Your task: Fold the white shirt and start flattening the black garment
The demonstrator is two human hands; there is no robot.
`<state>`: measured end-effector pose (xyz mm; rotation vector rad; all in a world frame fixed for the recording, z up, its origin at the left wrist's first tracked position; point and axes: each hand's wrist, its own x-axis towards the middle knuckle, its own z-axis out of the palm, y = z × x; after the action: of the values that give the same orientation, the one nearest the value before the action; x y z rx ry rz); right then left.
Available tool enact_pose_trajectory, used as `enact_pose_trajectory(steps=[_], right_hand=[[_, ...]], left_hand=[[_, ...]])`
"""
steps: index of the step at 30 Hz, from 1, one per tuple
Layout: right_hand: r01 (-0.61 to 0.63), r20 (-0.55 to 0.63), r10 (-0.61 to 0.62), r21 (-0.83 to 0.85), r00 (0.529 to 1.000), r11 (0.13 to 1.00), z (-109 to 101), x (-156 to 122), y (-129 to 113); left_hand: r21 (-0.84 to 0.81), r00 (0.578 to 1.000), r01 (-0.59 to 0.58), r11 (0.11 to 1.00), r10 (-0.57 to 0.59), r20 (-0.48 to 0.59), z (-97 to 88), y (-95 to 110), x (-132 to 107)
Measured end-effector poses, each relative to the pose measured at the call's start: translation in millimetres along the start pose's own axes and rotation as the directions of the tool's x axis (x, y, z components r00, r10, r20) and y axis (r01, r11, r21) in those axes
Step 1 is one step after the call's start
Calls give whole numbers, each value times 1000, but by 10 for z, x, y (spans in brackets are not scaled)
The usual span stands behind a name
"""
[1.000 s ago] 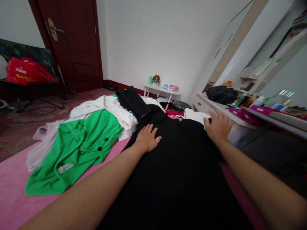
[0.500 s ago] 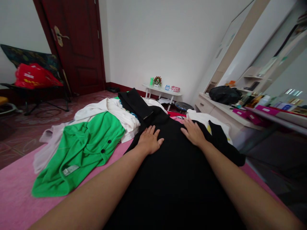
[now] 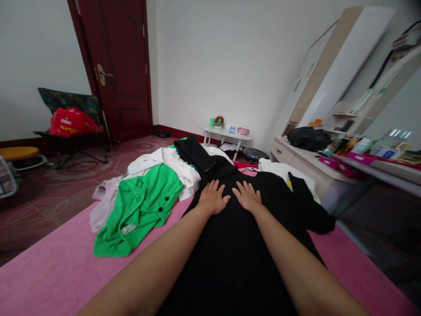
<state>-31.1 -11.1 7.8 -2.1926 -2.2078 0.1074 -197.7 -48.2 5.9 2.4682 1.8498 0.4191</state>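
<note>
A black garment [image 3: 237, 254] is spread out on the pink bed cover [image 3: 55, 272] in front of me. My left hand [image 3: 213, 198] lies flat on its upper part, fingers stretched out. My right hand [image 3: 247, 197] lies flat beside it, fingers apart, almost touching the left. Neither hand holds anything. A black sleeve [image 3: 311, 206] sticks out to the right of the garment.
A green garment [image 3: 141, 206] and white clothes [image 3: 164, 160] are piled to the left. A white low table [image 3: 226, 134] stands by the far wall. A dresser [image 3: 305, 160] with a black bag and bottles is at the right. A folding chair with a red bag [image 3: 72, 122] stands near the dark door [image 3: 121, 66].
My right hand slid left across the black garment from its right edge to beside my left hand. The view shifted, so everything sits further right.
</note>
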Motion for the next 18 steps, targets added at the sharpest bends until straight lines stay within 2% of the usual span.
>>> enact_pose_trajectory(steps=[4, 8, 11, 13, 14, 16, 18], right_hand=[[-69, -21, 69, 7, 997, 998, -16, -211, -49], [-34, -52, 34, 4, 998, 999, -22, -513, -70], [-10, -78, 11, 17, 997, 1000, -15, -667, -68], [-7, -89, 10, 32, 996, 999, -15, -709, -67], [-7, -94, 10, 41, 996, 999, -18, -716, -66], [-3, -102, 9, 60, 995, 998, -26, -713, -61], [2, -107, 7, 80, 994, 997, -35, -704, -49]], left_hand=[[15, 999, 3, 1000, -4, 38, -58, 39, -126], [5, 991, -61, 998, 60, 119, -170, 94, -419], [2, 961, -186, 982, 182, 210, -395, 75, -613], [19, 926, -263, 965, 247, 285, -631, 9, -638], [36, 922, -268, 963, 246, 298, -766, -39, -614], [84, 954, -213, 973, 189, 233, -1038, -153, -505], [174, 987, -158, 972, 152, 50, -1262, -280, -354]])
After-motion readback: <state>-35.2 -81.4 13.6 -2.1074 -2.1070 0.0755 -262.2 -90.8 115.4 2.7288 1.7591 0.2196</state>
